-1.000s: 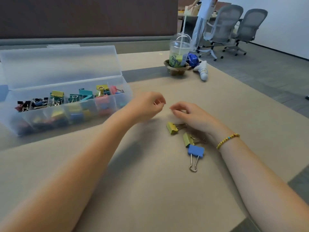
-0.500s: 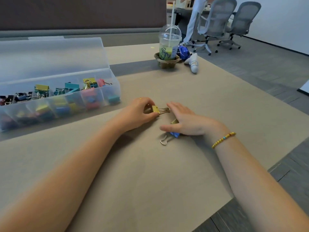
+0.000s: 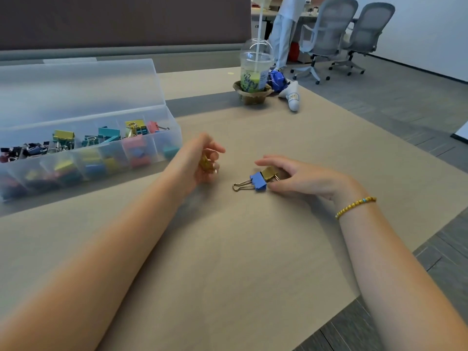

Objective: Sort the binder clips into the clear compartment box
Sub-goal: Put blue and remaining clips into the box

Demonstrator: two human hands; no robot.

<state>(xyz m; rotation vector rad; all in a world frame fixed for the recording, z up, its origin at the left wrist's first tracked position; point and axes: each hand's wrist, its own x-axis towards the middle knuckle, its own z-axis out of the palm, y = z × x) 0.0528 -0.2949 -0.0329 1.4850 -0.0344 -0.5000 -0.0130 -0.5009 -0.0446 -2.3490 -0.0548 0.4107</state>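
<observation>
While left hand (image 3: pixel 202 160) fingers curl round yellow clip (image 3: pixel 205 163), right hand (image 3: pixel 301 179) fingers relaxed over blue clip (image 3: pixel 258 181).

Frosted plastic box (image 3: pixel 141 138), matt paper (image 3: pixel 228 249)

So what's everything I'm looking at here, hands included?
compartment box: one, clear, lid up, left on the table, holding many mixed-colour clips
blue clip: one, on the table by the right hand
gold clip: one, under the right hand's fingers
yellow clip: one, in the left hand
drink cup: one, clear, with straw, far side of the table
office chairs: two, grey, background
bracelet: one, yellow beads, right wrist
left hand: curled round the yellow clip
right hand: fingers touching the gold clip
</observation>
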